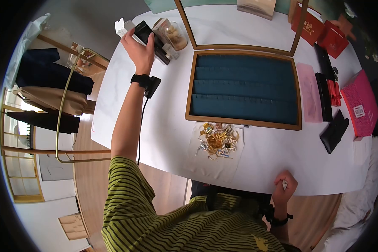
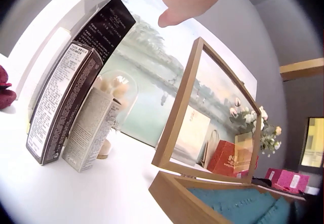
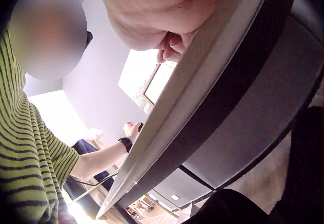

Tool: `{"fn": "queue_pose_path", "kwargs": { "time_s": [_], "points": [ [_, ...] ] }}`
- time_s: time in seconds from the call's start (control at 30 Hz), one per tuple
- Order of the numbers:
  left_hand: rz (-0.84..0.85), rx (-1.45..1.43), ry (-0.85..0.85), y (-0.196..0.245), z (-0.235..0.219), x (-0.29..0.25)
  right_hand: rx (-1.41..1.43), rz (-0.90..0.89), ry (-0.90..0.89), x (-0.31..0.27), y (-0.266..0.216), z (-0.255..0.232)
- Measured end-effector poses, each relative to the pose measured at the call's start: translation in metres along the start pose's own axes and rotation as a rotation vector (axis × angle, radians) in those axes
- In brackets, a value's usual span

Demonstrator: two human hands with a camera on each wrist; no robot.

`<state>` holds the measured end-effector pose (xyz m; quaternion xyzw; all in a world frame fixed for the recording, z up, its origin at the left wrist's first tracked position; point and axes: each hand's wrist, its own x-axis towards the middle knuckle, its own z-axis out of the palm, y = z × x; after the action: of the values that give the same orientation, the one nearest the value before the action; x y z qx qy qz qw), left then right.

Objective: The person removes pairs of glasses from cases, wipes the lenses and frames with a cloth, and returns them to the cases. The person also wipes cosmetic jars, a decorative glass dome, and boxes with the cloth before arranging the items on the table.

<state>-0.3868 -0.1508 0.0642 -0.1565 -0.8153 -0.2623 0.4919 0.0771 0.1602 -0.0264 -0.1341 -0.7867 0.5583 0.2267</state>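
Left hand [image 1: 139, 49]: fingers, thumb parted around top of black rectangular carton [image 1: 143, 30], beside white box [image 1: 122, 27] on white table [image 1: 164, 126]; no grip evident. Right hand [image 1: 287, 190]: curled round small pale item [image 1: 284, 184]. Risk: sideways nudge could topple carton against clear dome [image 1: 175, 36].

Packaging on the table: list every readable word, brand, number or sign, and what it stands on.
"福", apparently, in gold on the red gift bag; its other print is blurred.
Too small: the print on the black box, dark brown box and grey box.
Too blurred: the white label on the magenta box.
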Motion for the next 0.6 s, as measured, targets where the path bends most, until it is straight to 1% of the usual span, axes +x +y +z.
{"fn": "queue_pose_path", "kwargs": {
  "time_s": [0.03, 0.13, 0.27, 0.33, 0.37, 0.43, 0.47, 0.5, 0.57, 0.6],
  "points": [
    [0.058, 0.012, -0.024, 0.001, -0.003, 0.000, 0.008, 0.002, -0.001, 0.000, 0.000, 0.001],
    [0.067, 0.004, -0.065, 0.005, -0.009, -0.005, 0.023, -0.008, -0.001, 0.001, -0.002, 0.002],
    [0.048, -0.017, -0.126, 0.014, -0.024, -0.026, -0.001, -0.013, -0.005, 0.000, 0.000, -0.001],
    [-0.096, -0.100, -0.154, 0.019, -0.033, -0.037, 0.013, -0.007, -0.002, 0.000, -0.002, 0.000],
    [-0.096, -0.099, -0.156, 0.010, -0.034, -0.040, 0.013, -0.005, -0.003, 0.000, -0.001, 0.000],
    [-0.157, -0.068, -0.169, -0.027, -0.041, -0.050, 0.027, -0.016, -0.007, 0.000, 0.000, 0.000],
    [-0.183, -0.072, -0.141, -0.049, -0.041, -0.054, 0.028, -0.014, -0.010, 0.000, 0.000, 0.001],
    [-0.219, -0.023, -0.167, -0.068, -0.044, -0.056, 0.026, -0.022, -0.006, 0.000, 0.000, 0.001],
    [-0.398, -0.038, -0.300, -0.092, -0.050, -0.061, 0.025, -0.031, -0.007, 0.000, 0.000, 0.002],
    [-0.400, -0.035, -0.299, -0.100, -0.053, -0.063, 0.022, -0.023, -0.007, 0.000, 0.000, 0.002]
  ]
}}
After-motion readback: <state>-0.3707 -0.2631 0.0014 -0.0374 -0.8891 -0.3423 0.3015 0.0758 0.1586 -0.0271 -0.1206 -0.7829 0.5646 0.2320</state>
